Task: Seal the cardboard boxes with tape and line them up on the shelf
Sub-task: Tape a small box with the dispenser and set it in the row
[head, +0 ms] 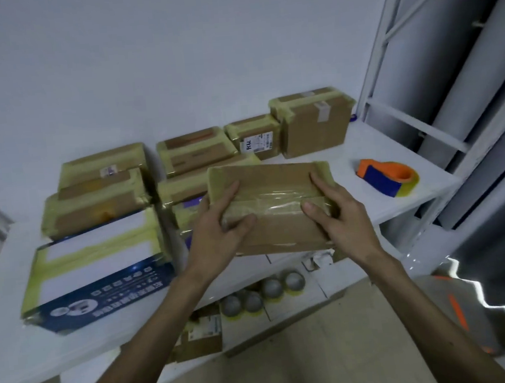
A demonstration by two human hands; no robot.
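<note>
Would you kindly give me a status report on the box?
Left hand, right hand grip taped box. At shelf front. Tape dispenser right; sealed boxes crowd left.

Both bare forearms reach up to a flat brown cardboard box (274,175). The left hand (217,228) grips its left end, the right hand (339,222) its right end, thumbs on top.

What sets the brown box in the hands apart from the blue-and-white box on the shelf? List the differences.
The held box is plain brown cardboard; the blue-and-white box has a white top and a blue printed side. The held box is gripped by the left hand and right hand at the front of the shelf; the blue-and-white box lies flat on it. The blue-and-white box looks larger. Both carry yellowish tape.
</note>
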